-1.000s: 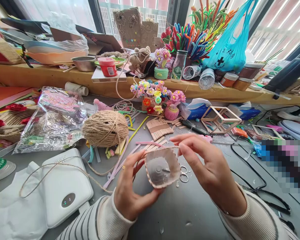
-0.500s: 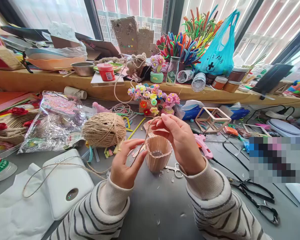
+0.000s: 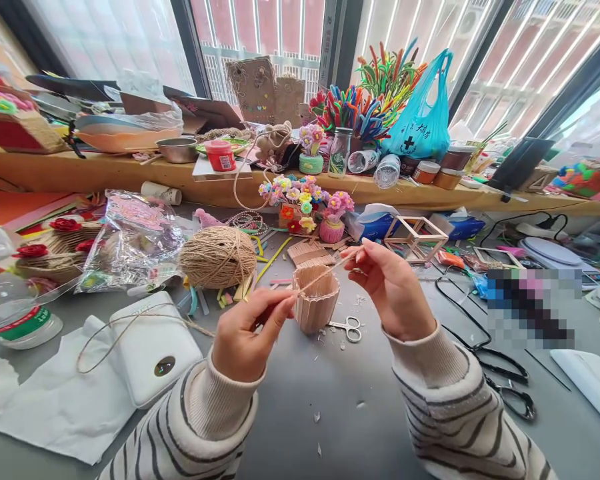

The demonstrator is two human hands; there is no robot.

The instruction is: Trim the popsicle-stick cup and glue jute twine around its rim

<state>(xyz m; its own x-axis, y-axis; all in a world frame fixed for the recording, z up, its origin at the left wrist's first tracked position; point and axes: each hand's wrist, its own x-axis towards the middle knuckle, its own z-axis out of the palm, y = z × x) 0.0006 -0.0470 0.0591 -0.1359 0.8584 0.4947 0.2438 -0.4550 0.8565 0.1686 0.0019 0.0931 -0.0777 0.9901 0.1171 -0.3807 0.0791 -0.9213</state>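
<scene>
A length of jute twine (image 3: 325, 272) is stretched between my two hands, slanting up to the right. My left hand (image 3: 247, 330) pinches its lower end between thumb and fingers. The upper end is pinched by my right hand (image 3: 393, 287). Just behind and below the taut twine stands a small round cup made of wooden sticks (image 3: 314, 310), upright on the grey table. Neither hand is seen holding the cup. A large ball of jute twine (image 3: 217, 257) lies to the left, and a loose strand loops over a white box-shaped device (image 3: 153, 353).
Small scissors (image 3: 349, 328) lie beside the cup; large black scissors (image 3: 510, 380) are right of my right hand. Behind are crocheted flowers (image 3: 300, 197), a wooden stick frame (image 3: 415, 239) and a crowded wooden ledge (image 3: 205, 180). A plastic bottle (image 3: 20, 313) lies left.
My hands have moved apart, and the twine between them has gone from steep and slack to straight and slanting. The view has shifted slightly.
</scene>
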